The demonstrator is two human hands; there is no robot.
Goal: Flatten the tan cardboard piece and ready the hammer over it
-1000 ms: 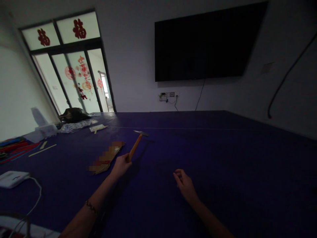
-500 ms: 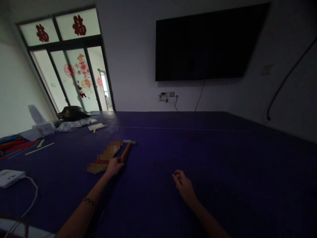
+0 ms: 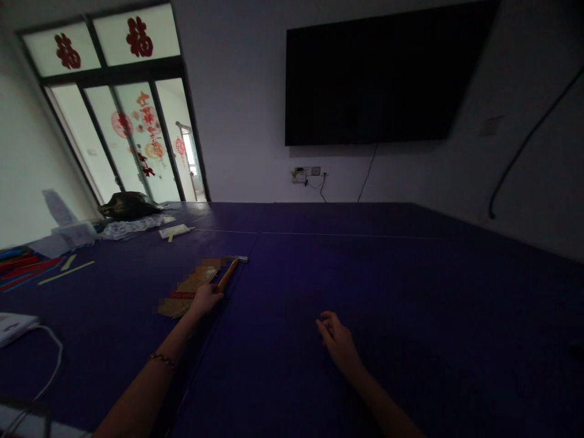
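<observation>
My left hand is closed around the lower end of the wooden handle of a hammer. The hammer's metal head points away from me, at the far end of the handle. Beside it on the left lies a brown packet with a red band, partly pixelated and partly covered by my hand. My right hand hovers over or rests on the dark blue tabletop, and I cannot tell which. Its fingers are loosely curled, thumb and forefinger apart, and nothing shows between them.
At the left edge sit a white device with a white cable, and red and blue strips. Farther back are a pale packet, a crumpled plastic bag and a black bag. A television hangs on the wall.
The view has shifted slightly. My left hand and the hammer appear a little farther left, with the grip unchanged. My right hand looks nearly still.
</observation>
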